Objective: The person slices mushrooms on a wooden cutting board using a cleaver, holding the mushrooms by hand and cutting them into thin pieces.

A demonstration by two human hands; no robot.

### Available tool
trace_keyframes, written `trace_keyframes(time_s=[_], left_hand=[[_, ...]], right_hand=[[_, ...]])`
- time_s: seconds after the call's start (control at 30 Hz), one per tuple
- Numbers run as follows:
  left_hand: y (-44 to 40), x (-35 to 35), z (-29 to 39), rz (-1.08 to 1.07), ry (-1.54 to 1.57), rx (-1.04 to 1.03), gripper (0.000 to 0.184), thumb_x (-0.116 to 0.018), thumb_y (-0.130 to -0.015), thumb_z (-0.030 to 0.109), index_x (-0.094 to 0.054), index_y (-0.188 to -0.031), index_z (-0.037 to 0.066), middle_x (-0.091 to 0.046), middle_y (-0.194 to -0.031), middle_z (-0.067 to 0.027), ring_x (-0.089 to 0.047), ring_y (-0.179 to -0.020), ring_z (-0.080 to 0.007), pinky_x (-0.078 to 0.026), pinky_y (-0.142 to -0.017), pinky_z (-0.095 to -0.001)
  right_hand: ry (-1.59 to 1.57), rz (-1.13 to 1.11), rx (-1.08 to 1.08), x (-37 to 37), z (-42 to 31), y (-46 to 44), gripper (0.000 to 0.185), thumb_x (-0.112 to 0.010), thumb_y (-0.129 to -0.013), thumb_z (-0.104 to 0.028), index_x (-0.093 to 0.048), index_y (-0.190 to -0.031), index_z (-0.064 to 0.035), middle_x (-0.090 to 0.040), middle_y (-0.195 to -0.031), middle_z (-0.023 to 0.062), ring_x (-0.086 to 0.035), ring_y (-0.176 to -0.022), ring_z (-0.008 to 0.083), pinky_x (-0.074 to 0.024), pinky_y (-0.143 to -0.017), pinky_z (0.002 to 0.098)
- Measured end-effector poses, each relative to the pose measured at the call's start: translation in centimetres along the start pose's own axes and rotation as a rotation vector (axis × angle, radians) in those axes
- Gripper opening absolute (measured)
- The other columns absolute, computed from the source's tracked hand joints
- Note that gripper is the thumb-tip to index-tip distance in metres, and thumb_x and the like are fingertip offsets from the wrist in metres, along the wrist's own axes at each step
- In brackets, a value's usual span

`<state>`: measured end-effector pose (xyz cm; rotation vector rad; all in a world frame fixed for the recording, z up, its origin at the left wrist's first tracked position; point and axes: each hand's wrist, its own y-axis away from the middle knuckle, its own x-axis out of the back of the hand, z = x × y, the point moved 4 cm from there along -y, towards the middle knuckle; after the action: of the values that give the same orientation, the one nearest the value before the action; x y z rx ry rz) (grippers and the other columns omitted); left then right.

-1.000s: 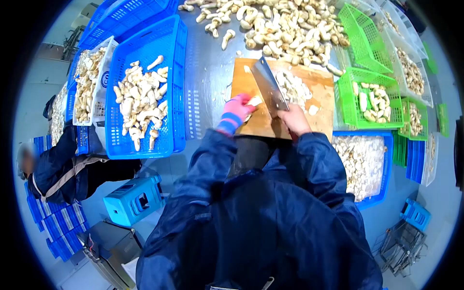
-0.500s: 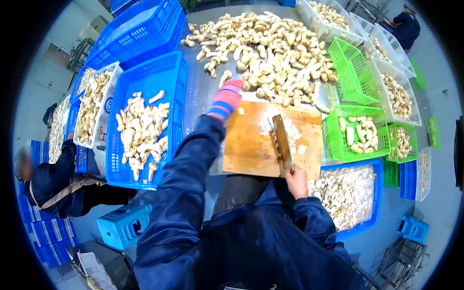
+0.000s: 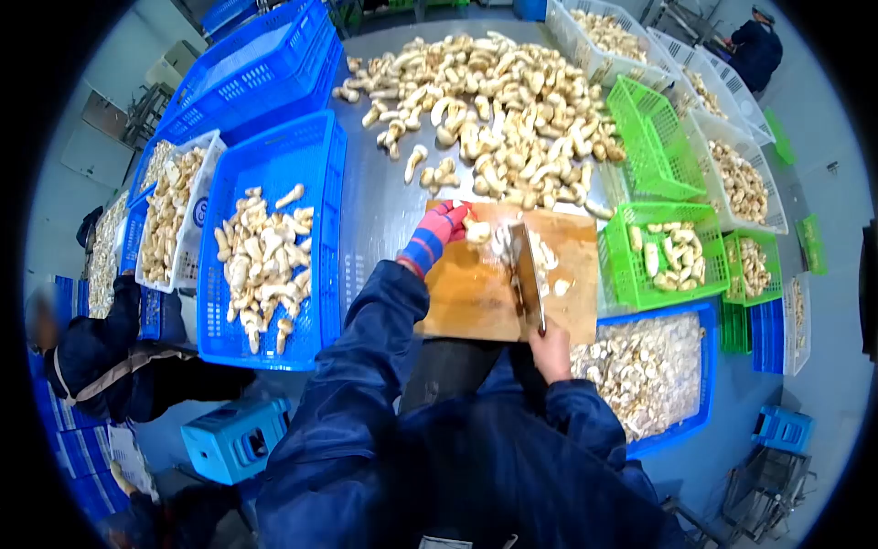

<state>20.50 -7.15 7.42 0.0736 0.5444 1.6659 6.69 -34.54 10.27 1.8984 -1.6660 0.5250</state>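
Left fingers (image 3: 453, 218) | hold mushroom (image 3: 477, 232) | creamy white, plump, rounded end

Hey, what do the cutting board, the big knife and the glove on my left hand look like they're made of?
Cutting board: probably wood, fairly smooth, judging by its warm tan colour.
Knife: the blade looks like polished metal, perhaps steel, from its bright edge and brownish reflection.
Glove: seemingly matte fabric, with soft pink and blue bands; the fibre is unclear.
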Motion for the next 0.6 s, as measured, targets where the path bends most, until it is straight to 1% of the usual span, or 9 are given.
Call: trace_keyframes(time_s=[0.03, 0.13, 0.23, 0.27, 0.37, 0.4, 0.5, 0.53, 0.6], left_hand=[[2.4, 0.0, -1.5, -0.075, 0.132, 0.079, 0.029, -0.060, -0.089, 0.024, -0.058, -0.112, 0.008, -0.067, -0.092, -0.0049, -0.064, -0.087, -0.0151, -0.052, -0.069, -0.0267], [6.6, 1.1, -5.9, 0.061, -0.117, 0.179, 0.035, -0.062, -0.087, 0.025, -0.056, -0.115, 0.005, -0.067, -0.093, -0.0072, -0.065, -0.086, -0.0176, -0.053, -0.071, -0.0286], [8.1, 2.2, -8.1, 0.320, -0.723, -0.121, 0.040, -0.065, -0.085, 0.025, -0.055, -0.116, 0.003, -0.067, -0.088, -0.0072, -0.064, -0.082, -0.0182, -0.053, -0.070, -0.0295], [8.4, 2.5, -8.6, 0.377, -0.789, -0.210, 0.048, -0.067, -0.082, 0.022, -0.050, -0.121, 0.001, -0.065, -0.095, -0.0099, -0.063, -0.080, -0.0205, -0.052, -0.070, -0.0310], [9.9, 2.0, -10.6, 0.494, -0.293, -0.091, 0.051, -0.070, -0.079, 0.019, -0.050, -0.119, -0.004, -0.062, -0.104, -0.0147, -0.061, -0.092, -0.0253, -0.050, -0.078, -0.0353], [10.6, 1.7, -10.6, 0.446, -0.361, -0.128, 0.053, -0.071, -0.075, 0.009, -0.047, -0.121, -0.005, -0.058, -0.109, -0.0168, -0.060, -0.096, -0.0240, -0.050, -0.080, -0.0321], [11.9, 0.1, -11.2, 0.282, -0.087, -0.172, 0.053, -0.069, -0.073, 0.000, -0.046, -0.121, -0.003, -0.058, -0.107, -0.0158, -0.060, -0.096, -0.0217, -0.050, -0.082, -0.0298], [11.9, -0.1, -11.1, 0.307, -0.078, -0.156, 0.053, -0.066, -0.071, -0.008, -0.046, -0.119, -0.003, -0.057, -0.108, -0.0150, -0.060, -0.096, -0.0205, -0.051, -0.082, -0.0292], [11.8, -0.4, -11.1, 0.338, -0.077, -0.167, 0.052, -0.065, -0.070, -0.008, -0.046, -0.119, -0.003, -0.058, -0.106, -0.0140, -0.060, -0.095, -0.0204, -0.051, -0.081, -0.0291]], right_hand=[[-0.013, -0.016, -0.009, -0.1, -0.6, 0.0, 0.020, -0.057, -0.079, -0.013, -0.060, -0.090, 0.0037, -0.059, -0.071, 0.0261, -0.059, -0.070, 0.0433, -0.0468, -0.062, 0.0453], [-0.061, -0.140, -0.042, -1.8, -0.9, 0.3, 0.019, -0.057, -0.079, -0.013, -0.058, -0.084, 0.0051, -0.059, -0.071, 0.0266, -0.059, -0.071, 0.0437, -0.0462, -0.063, 0.0457], [-0.008, -0.250, 0.030, -2.3, -3.4, 1.5, 0.018, -0.056, -0.079, -0.012, -0.056, -0.082, 0.0055, -0.059, -0.072, 0.0260, -0.058, -0.072, 0.0435, -0.0461, -0.066, 0.0458], [0.029, -0.278, 0.048, -2.3, -4.2, 1.9, 0.018, -0.056, -0.080, -0.012, -0.056, -0.082, 0.0055, -0.059, -0.072, 0.0256, -0.058, -0.073, 0.0432, -0.0461, -0.067, 0.0457], [0.080, -0.318, 0.110, -2.7, -4.2, 2.4, 0.020, -0.057, -0.081, -0.013, -0.057, -0.091, 0.0045, -0.060, -0.074, 0.0229, -0.059, -0.073, 0.0403, -0.0463, -0.068, 0.0447], [0.063, -0.303, 0.121, -2.8, -4.2, 2.6, 0.022, -0.058, -0.081, -0.015, -0.057, -0.092, 0.0039, -0.060, -0.073, 0.0221, -0.059, -0.071, 0.0395, -0.0463, -0.067, 0.0441], [0.055, -0.314, 0.125, -3.1, -4.0, 2.8, 0.026, -0.057, -0.082, -0.015, -0.056, -0.100, 0.0040, -0.061, -0.074, 0.0222, -0.060, -0.073, 0.0385, -0.0462, -0.069, 0.0444], [0.060, -0.324, 0.124, -3.2, -4.1, 2.6, 0.027, -0.056, -0.082, -0.014, -0.056, -0.103, 0.0044, -0.061, -0.076, 0.0226, -0.060, -0.074, 0.0383, -0.0462, -0.070, 0.0448], [0.051, -0.361, 0.049, -2.9, -4.2, 2.3, 0.026, -0.056, -0.082, -0.013, -0.056, -0.102, 0.0042, -0.061, -0.075, 0.0226, -0.060, -0.075, 0.0387, -0.0463, -0.070, 0.0448]])
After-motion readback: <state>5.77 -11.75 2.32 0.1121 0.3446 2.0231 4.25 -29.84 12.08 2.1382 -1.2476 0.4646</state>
